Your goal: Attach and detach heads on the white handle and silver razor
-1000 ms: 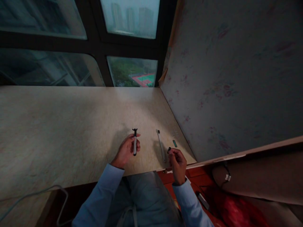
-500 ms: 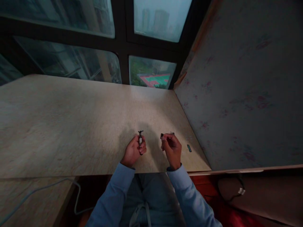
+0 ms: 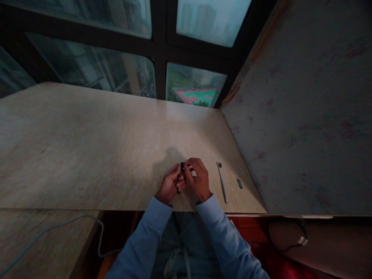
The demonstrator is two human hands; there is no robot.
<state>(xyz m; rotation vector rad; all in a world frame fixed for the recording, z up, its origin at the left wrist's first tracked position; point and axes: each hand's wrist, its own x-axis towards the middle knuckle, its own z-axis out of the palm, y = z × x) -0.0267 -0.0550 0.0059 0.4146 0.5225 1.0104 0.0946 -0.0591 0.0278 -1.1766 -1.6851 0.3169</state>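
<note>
Grey stick (image 3: 181,173) held above desk (image 3: 87,147), near its front edge. Long axis runs 12–6, black tip pointing to 12, away from person. Left hand (image 3: 169,188) wrapped shut around lower shaft. Right hand (image 3: 199,180) at 3 of it, fingertips pinching black top end. Thin rod (image 3: 222,184) lies flat at 3 of hands, axis 11–5. Green chip (image 3: 239,183) just beyond, near wall panel (image 3: 290,135).

Right hand (image 3: 199,181) moved left from mid-right of frame and now meets left hand (image 3: 169,188) at center. Its fingertips are on the black top of the white handle (image 3: 181,174). Small black piece no longer visible. Slim white stick (image 3: 222,183), hidden half a second ago, is uncovered to the right.
</note>
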